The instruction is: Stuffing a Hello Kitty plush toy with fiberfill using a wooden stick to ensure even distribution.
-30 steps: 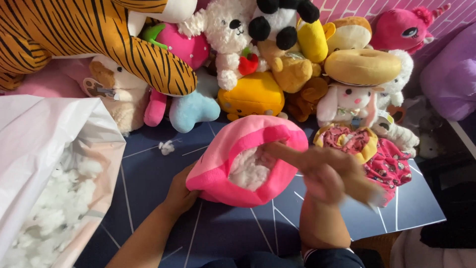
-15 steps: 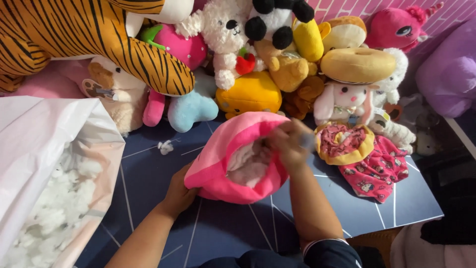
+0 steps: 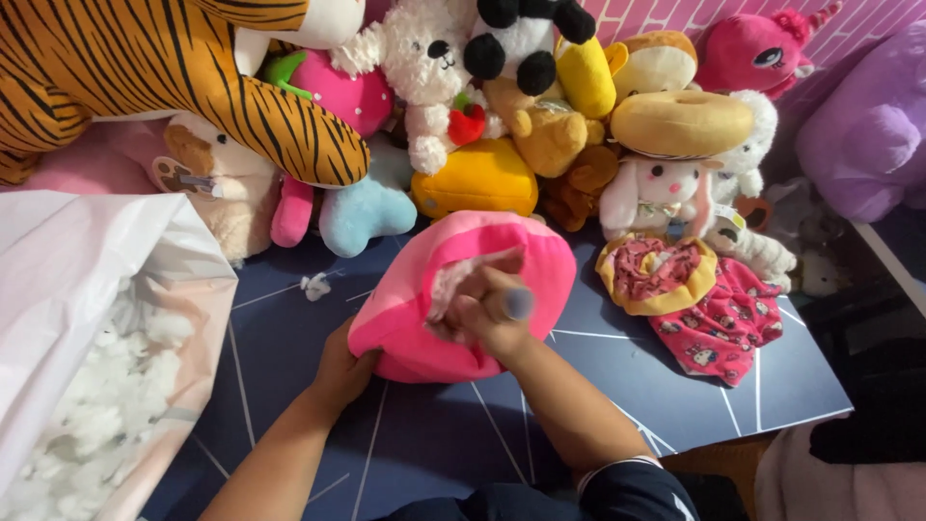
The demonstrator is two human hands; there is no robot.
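A pink plush shell (image 3: 405, 318) with an open mouth lies on the dark blue mat (image 3: 289, 338), white stuffing showing inside. My left hand (image 3: 342, 371) cups its lower left side. My right hand (image 3: 482, 309) is pushed into the opening, fist closed around a stick with a grey end (image 3: 518, 303) that pokes out of it.
A large white bag of loose white stuffing (image 3: 87, 386) stands at the left. A small tuft (image 3: 314, 285) lies on the mat. A heap of plush toys fills the back, with a striped tiger (image 3: 193, 77) and a white rabbit in a pink dress (image 3: 666, 203). A purple plush (image 3: 868, 125) sits at right.
My right hand has moved from outside the shell's right side into its opening, stick in its grip. The left hand has stayed on the shell.
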